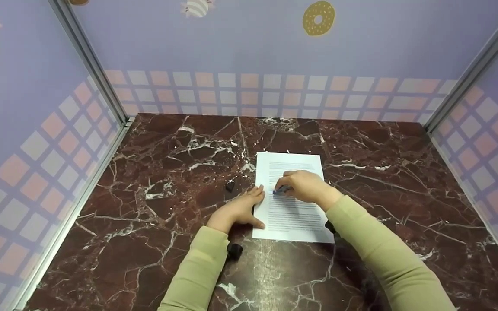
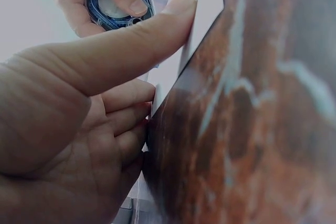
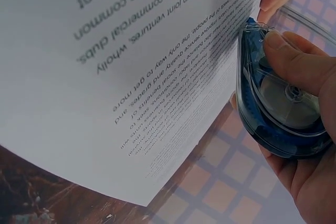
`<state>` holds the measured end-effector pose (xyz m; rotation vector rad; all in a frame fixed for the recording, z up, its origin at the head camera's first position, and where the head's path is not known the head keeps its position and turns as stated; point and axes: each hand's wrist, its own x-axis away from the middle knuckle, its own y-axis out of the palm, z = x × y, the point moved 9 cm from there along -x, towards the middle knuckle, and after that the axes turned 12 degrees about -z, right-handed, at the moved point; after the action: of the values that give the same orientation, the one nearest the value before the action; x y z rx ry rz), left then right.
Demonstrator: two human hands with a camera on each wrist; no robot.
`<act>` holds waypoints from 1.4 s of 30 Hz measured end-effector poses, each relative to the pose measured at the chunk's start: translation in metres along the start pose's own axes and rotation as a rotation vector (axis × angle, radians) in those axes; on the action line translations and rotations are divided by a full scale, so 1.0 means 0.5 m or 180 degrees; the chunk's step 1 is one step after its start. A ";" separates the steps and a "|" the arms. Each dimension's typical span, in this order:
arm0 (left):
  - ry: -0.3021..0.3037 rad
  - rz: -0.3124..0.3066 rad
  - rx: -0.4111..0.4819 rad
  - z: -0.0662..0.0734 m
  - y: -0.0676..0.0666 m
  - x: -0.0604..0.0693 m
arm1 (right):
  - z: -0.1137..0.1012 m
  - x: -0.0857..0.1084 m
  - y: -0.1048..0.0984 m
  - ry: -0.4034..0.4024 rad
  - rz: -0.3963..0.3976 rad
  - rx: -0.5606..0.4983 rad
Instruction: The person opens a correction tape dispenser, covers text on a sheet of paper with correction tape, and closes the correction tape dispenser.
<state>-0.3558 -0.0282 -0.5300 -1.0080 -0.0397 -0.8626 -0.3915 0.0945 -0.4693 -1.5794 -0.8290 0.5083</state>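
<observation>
A printed sheet of paper (image 1: 294, 224) lies on the dark red marbled table. My right hand (image 1: 305, 185) grips a blue, clear-cased correction tape (image 3: 281, 103), thumb on its side. Its tip meets the page near the left ends of the middle text lines. In the left wrist view the correction tape (image 2: 110, 9) also shows behind my left thumb. My left hand (image 1: 238, 211) rests at the sheet's left edge, thumb and fingers spread, with fingertips (image 1: 257, 190) touching the paper's margin.
A small black object (image 1: 230, 185) lies on the table just beyond my left hand. Purple walls with pink and white squares (image 1: 249, 93) enclose the table (image 1: 180, 172) at the back and both sides. Dark wrist devices (image 1: 234, 251) show by the sleeves.
</observation>
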 end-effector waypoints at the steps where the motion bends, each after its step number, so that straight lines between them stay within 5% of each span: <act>1: 0.0001 0.0003 -0.0004 0.000 0.000 0.000 | 0.000 0.000 0.000 -0.0005 0.0004 0.0002; 42: 0.0003 0.0005 0.0026 0.000 0.000 -0.001 | 0.013 0.015 -0.003 0.0014 -0.0007 0.0036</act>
<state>-0.3559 -0.0279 -0.5301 -0.9999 -0.0415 -0.8610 -0.3917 0.1047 -0.4683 -1.5685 -0.8232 0.5071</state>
